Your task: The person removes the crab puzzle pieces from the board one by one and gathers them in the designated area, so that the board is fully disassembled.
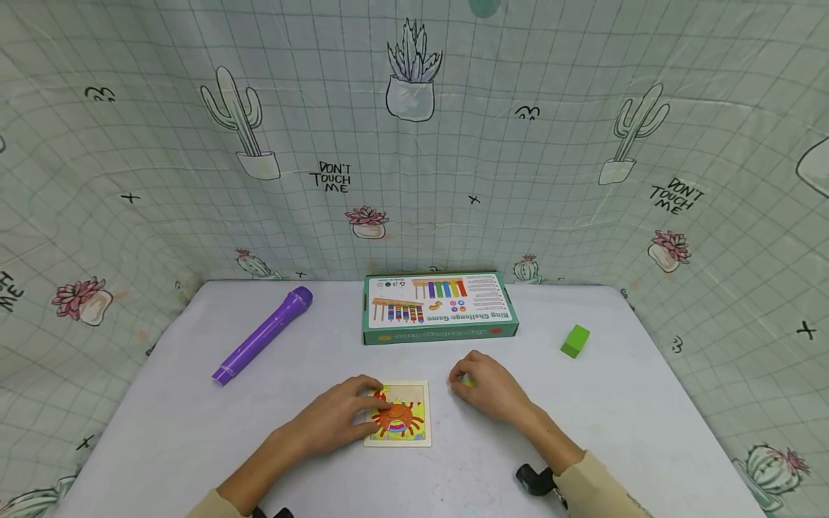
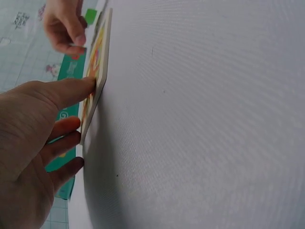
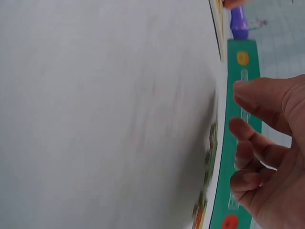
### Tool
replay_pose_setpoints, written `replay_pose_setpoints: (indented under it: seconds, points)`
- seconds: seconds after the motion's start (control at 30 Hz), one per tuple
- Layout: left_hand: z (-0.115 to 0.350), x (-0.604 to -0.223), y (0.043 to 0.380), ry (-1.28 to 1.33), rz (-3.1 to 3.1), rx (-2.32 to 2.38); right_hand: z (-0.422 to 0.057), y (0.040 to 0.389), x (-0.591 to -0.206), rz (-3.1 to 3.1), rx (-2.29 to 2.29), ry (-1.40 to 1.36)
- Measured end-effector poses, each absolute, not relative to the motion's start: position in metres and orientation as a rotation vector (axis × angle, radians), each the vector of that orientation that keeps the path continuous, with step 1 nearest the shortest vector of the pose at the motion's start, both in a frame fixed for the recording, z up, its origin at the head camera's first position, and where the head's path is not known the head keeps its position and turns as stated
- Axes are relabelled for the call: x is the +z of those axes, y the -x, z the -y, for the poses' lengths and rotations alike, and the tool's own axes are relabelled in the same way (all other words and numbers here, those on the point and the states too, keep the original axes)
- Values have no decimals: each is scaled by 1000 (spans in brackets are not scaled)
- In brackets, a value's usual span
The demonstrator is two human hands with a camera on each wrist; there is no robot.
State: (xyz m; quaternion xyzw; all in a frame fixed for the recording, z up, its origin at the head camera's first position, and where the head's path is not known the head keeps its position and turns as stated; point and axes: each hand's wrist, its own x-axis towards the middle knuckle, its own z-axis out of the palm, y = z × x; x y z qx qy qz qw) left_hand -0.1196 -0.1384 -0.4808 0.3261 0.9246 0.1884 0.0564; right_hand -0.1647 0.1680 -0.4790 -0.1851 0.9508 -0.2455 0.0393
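Loosely, left grip (image 1: pixel 337 419) touches crab puzzle (image 1: pixel 400 417); right grip (image 1: pixel 491 388) relaxed; box (image 1: pixel 443 309): "Ring Challenge Game"

A smooth white table (image 1: pixel 401 489) with faint greyish smudges near the front is carrying several well-separated things: a purple microphone (image 1: pixel 262 337) is lying aslant on the left with its head pointing toward the far edge, while a green-and-white "Ring Challenge Game" box (image 1: pixel 447 332) is lying flat near the middle of that edge. A bright green block (image 1: pixel 575 341) is resting to the right of the box. Nearer the front, a square crab-picture board (image 1: pixel 408 421) is lying flat, and some thin, blurry coloured pieces (image 3: pixel 212 148) are lying to its right.
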Motion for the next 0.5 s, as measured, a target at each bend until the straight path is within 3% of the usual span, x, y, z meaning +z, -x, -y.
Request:
replay_pose_setpoints:
  seconds: [0.5]
  points:
    - [150,-482,121,-1023,-2821,521,-99,159,-482,-2659,-800,847]
